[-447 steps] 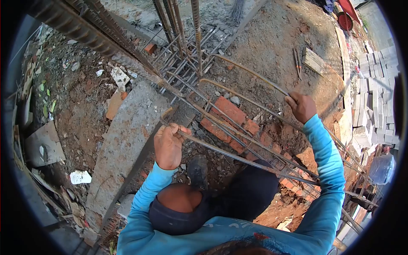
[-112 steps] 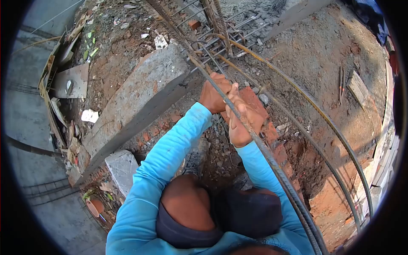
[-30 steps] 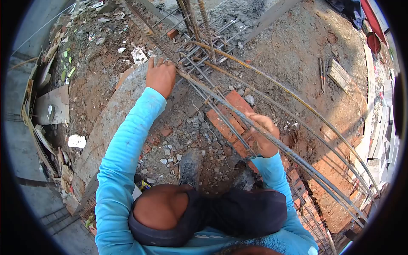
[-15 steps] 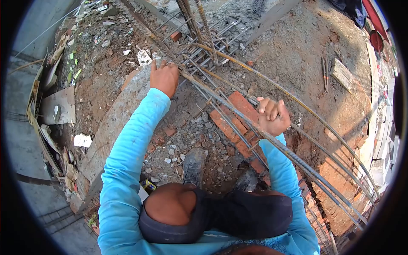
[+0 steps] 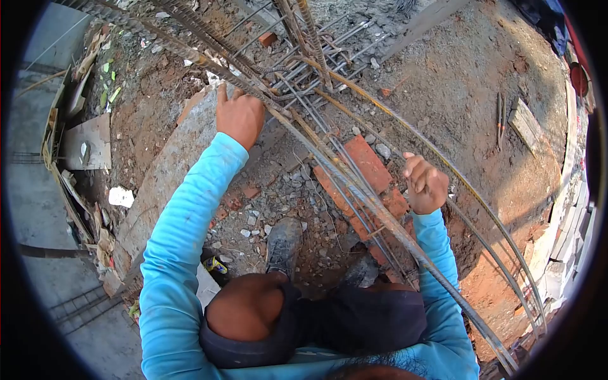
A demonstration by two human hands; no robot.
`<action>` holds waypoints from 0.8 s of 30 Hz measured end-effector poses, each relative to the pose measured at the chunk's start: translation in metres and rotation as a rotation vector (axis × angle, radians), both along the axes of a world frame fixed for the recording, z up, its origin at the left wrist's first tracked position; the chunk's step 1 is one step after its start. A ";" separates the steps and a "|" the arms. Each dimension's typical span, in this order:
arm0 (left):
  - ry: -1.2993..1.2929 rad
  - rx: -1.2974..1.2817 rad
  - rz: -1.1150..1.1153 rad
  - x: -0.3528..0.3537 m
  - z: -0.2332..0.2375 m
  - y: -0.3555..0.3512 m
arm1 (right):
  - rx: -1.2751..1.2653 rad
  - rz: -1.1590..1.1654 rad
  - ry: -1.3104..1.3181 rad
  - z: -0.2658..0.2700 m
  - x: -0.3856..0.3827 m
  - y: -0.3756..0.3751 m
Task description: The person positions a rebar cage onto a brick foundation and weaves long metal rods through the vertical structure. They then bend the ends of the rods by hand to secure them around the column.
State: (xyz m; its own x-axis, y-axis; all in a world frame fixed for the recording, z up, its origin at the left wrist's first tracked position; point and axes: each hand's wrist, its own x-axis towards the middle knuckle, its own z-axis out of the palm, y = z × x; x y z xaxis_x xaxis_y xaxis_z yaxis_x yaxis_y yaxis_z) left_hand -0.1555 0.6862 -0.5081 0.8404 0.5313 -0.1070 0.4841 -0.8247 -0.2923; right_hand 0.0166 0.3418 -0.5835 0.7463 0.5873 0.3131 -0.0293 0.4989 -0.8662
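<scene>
My left hand (image 5: 240,119) is closed at a long ribbed steel rebar (image 5: 297,131), its fingertips partly hidden at the bar. This rebar slants from the upper left, over my right forearm, to the lower right. To its right, my right hand (image 5: 425,185) has its fingers curled round a thinner rebar (image 5: 484,235), which comes out on both sides of the fist. Another bent, rusty-yellow rebar (image 5: 437,152) arcs past just beyond that hand. The bars meet at a tied steel cage (image 5: 323,63) at the top middle, where upright rebars stand.
Red bricks (image 5: 367,164) lie under the bars. Broken stones and rubble cover the ground around my shoe (image 5: 283,247). A concrete edge (image 5: 161,171) runs along the left. A wooden plank (image 5: 527,126) and a pair of thin-handled tools (image 5: 501,119) lie at the right.
My right hand has moved right and slightly down with the thinner rebar. The long rebar's lower end has swung left and down. My left hand stays near the same spot.
</scene>
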 end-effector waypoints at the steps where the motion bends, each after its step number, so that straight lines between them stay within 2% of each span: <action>1: -0.050 0.011 -0.019 -0.001 -0.001 -0.001 | -0.035 0.009 -0.023 -0.001 0.003 -0.005; 5: -0.189 0.046 -0.062 -0.001 -0.009 0.005 | -0.076 0.027 -0.019 0.002 0.004 -0.010; 7: -0.148 -0.014 -0.057 -0.004 -0.006 -0.002 | -0.051 0.058 0.001 0.000 0.001 -0.014; 9: -0.281 0.059 -0.033 -0.013 0.007 -0.034 | -0.075 0.077 0.039 0.001 -0.002 -0.017; 11: -0.256 -0.025 0.083 -0.021 0.040 -0.091 | -0.054 0.071 0.100 -0.001 -0.004 -0.016; 13: 0.252 -0.544 0.377 -0.007 0.094 -0.139 | -0.037 0.083 0.137 0.000 -0.004 -0.019; 15: 0.089 -0.799 0.263 -0.021 0.078 -0.172 | -0.047 0.074 0.174 0.000 -0.003 -0.019; 16: 0.081 -0.798 0.260 -0.023 0.061 -0.174 | -0.037 0.061 0.234 0.001 -0.005 -0.017; 18: -0.449 -0.697 -0.282 -0.029 0.019 -0.179 | -0.021 0.039 0.272 0.001 -0.009 -0.016; 19: -0.462 -0.695 -0.284 -0.028 0.007 -0.179 | -0.005 0.013 0.316 0.003 -0.012 -0.015; 21: -0.711 -0.593 -0.481 -0.014 -0.005 -0.171 | 0.023 -0.029 0.371 0.010 -0.019 -0.009; 24: -0.701 -0.671 -0.457 0.006 -0.001 -0.169 | 0.109 -0.052 0.514 0.019 -0.032 -0.004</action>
State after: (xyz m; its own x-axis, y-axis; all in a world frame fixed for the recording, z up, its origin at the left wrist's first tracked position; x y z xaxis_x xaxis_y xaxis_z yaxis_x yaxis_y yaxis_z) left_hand -0.1500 0.5169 -0.5095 0.9321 0.1632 0.3232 -0.0270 -0.8590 0.5113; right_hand -0.0153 0.3381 -0.5641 0.8472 0.5295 -0.0435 -0.4090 0.5978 -0.6894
